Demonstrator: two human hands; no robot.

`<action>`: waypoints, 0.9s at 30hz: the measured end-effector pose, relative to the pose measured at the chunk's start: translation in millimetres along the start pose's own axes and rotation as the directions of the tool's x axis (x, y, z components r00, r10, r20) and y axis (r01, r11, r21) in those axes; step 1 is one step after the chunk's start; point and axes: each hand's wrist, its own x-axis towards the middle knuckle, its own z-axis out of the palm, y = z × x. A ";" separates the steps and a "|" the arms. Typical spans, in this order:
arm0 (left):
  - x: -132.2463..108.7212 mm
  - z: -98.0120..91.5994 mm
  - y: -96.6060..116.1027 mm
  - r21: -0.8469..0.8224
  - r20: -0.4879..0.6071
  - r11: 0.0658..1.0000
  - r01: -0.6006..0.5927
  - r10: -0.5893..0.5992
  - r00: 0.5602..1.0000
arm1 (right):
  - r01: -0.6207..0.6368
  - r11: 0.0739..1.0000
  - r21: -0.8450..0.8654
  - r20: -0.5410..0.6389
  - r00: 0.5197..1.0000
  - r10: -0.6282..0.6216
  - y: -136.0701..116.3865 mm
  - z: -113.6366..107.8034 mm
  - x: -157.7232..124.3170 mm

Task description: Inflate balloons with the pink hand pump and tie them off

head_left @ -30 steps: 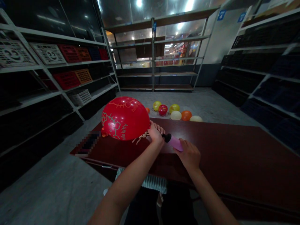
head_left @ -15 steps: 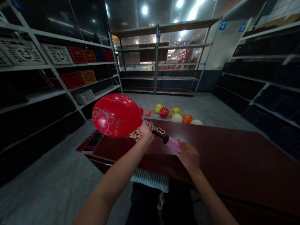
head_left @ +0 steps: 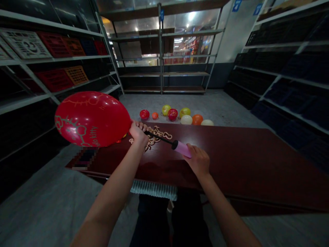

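A large red balloon point(head_left: 92, 118) with gold "hello kitty" print sticks out to the left over the table. My left hand point(head_left: 139, 133) is closed at the balloon's neck, around the end of a hand pump; its fingers hide the joint between them. From that hand a thin black rod point(head_left: 160, 138) runs right into the pump's pink barrel point(head_left: 182, 149). My right hand point(head_left: 199, 159) is wrapped around the barrel's other end. Under the rod and my left hand lies a pile of loose beige loops point(head_left: 155, 132), which look like uninflated balloons.
The dark red table point(head_left: 239, 161) extends far right. Several inflated balloons, including an orange balloon point(head_left: 197, 119), lie on the floor beyond it. A blurred-out item point(head_left: 86, 157) rests at the table's left end. Metal shelves point(head_left: 160, 73) line the room, with crates point(head_left: 75, 74) at left.
The pink barrel has drawn away from my left hand, baring more of the black rod. The balloon appears larger and farther left. My view has tilted down a little.
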 end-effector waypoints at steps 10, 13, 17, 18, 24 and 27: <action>-32.4 9.6 -90.7 0.018 0.146 0.998 0.056 -0.058 0.988 | -0.077 0.996 0.035 0.000 0.997 0.077 2.9 5.4 -0.6; -34.0 1.9 -111.0 -0.005 0.248 0.993 0.118 -0.113 0.962 | -0.100 0.995 0.018 0.018 0.995 0.100 3.3 5.8 -1.1; -31.8 -2.4 -107.8 -0.017 0.226 0.996 0.083 -0.077 0.971 | -0.085 0.996 0.033 0.036 0.996 0.084 0.1 4.4 1.1; -32.1 -2.3 -102.8 -0.010 0.212 0.996 0.084 -0.080 0.974 | -0.072 0.997 0.041 0.038 0.997 0.070 -1.2 3.9 1.8; -42.4 4.6 -65.3 0.027 0.133 0.996 0.087 -0.090 0.987 | -0.029 0.998 0.057 0.042 0.999 0.027 -6.5 0.5 1.4; -43.7 8.0 -47.6 0.032 0.106 0.997 0.076 -0.079 0.991 | -0.029 0.998 0.058 0.043 0.999 0.026 -6.0 -0.9 -0.3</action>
